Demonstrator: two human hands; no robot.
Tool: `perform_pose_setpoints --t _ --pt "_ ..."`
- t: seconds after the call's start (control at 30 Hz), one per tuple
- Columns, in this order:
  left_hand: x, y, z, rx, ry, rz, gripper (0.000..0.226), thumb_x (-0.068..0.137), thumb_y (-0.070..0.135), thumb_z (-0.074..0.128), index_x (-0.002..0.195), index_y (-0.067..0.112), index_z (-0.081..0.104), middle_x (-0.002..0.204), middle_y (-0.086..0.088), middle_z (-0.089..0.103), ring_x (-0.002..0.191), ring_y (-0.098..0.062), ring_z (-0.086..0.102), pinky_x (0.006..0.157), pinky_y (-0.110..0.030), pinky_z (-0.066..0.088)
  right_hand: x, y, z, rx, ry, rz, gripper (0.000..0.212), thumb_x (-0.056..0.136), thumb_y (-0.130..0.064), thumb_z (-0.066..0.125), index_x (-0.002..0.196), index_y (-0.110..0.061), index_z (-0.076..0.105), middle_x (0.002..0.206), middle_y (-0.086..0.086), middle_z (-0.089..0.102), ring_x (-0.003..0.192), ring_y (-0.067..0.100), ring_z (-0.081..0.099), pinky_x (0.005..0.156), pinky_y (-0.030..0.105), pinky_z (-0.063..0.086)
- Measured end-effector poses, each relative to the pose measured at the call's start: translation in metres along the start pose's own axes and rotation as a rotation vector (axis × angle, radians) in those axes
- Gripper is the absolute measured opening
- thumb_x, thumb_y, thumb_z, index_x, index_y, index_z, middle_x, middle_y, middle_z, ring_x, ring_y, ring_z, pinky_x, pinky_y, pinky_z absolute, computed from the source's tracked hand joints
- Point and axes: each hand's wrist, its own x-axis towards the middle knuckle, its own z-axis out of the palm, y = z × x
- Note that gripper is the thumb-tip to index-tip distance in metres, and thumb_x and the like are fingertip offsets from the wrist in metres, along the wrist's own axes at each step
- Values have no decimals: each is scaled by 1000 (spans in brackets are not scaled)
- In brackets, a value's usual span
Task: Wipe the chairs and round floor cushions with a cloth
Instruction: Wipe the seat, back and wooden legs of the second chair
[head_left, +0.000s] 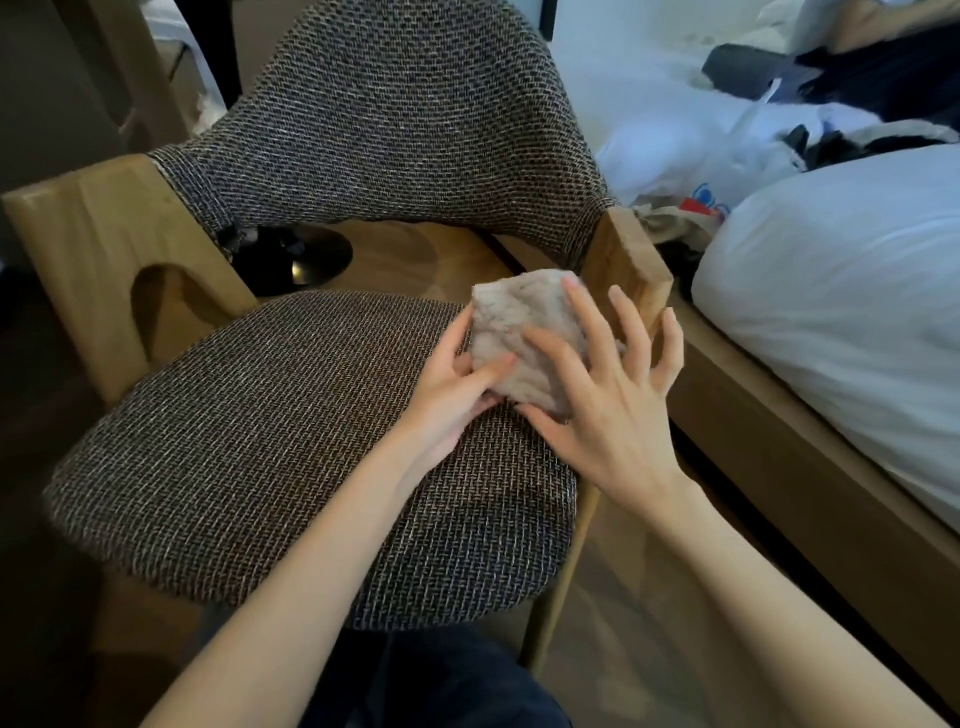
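- Head view: both our hands meet on the cloth (524, 317), held over the far right part of the chair's seat (291, 441).
- Our left hand (457, 379) pinches the cloth's near-left edge, thumb on top and the other fingers tucked beneath. We judge this grip keeps the folded pad from coming undone while we ready it.
- Our right hand (613, 405) lies across the top of the cloth, its fingers (631, 332) straight and spread wide. The forefinger and middle finger rest on the fabric, and the outer two splay past it. Spread like this, they can flatten the pad and press over a broad patch.
- The cloth is bunched into a thick pad between the two sets of fingers. Its far end looks raised, and we cannot tell whether its underside touches the seat.
- The wooden armrest (628, 260) stands just beyond the right fingertips. The backrest (405, 119) rises farther off, and most of the seat stretches left of the fingers. Starting in this corner would let our strokes run across the weave toward the open side.
- A bed (841, 291) lies to the right of the fingers, past the armrest.
- No round floor cushions are in view, so we judge the chair is the step in hand.
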Motion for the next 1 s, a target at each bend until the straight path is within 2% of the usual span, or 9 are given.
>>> perform_pose_setpoints --t 0.13,0.23,0.3,0.4,0.5,0.6,0.73,0.9,1.0 --pt "7 10 -29 214 289 222 58 90 -2 57 137 30 47 135 2 56 121 -12 56 102 -40 47 -10 8 -2 308 140 30 41 93 -37 58 131 -22 57 156 17 18 145 34 10 117 51 14" --pt "12 3 -34 491 327 335 53 94 6 53 136 37 44 127 13 52 121 -5 51 109 -38 40 -2 11 3 571 269 204 52 96 -16 54 144 -17 36 156 25 9 147 33 7 119 48 13" --pt "21 -12 -22 703 367 339 51 96 18 52 133 50 37 124 3 46 120 -14 46 109 -40 38 6 15 7 769 322 363 59 99 -14 47 150 -13 18 157 24 7 148 27 10 119 48 18" --pt "36 -37 1 821 260 372 56 95 28 57 143 42 32 142 -7 37 122 -9 39 99 -11 36 16 19 16 926 273 509 60 101 -41 34 152 -21 9 142 18 44 123 24 48 111 44 35" --pt "51 -45 16 1048 233 439 56 94 28 58 145 29 36 145 2 44 121 -7 46 99 -23 40 18 18 23 962 262 535 59 99 -53 28 151 -31 11 118 31 57 91 22 53 90 48 48" --pt "63 -27 27 748 424 477 42 93 12 57 135 13 49 133 4 54 118 -6 51 102 -23 41 15 20 30 1003 276 501 58 99 -52 28 151 -31 11 123 18 59 93 25 61 85 33 51" --pt "76 12 66 483 423 791 36 95 16 56 129 10 48 127 8 51 120 -1 48 104 -15 36 15 23 32 1063 346 454 54 103 -35 30 151 -16 15 151 5 38 135 13 42 110 24 34" --pt "88 2 107 381 353 616 33 97 26 53 129 18 52 133 1 49 118 1 48 103 -17 37 17 23 34 1067 405 443 48 104 -20 26 149 -7 21 149 -12 31 139 3 32 110 15 28" --pt "94 -21 94 418 413 570 18 97 20 54 114 16 58 125 -8 54 110 -4 53 102 -27 41 16 22 35 1084 411 442 47 105 -28 24 148 -9 22 146 6 43 133 9 42 107 15 30"
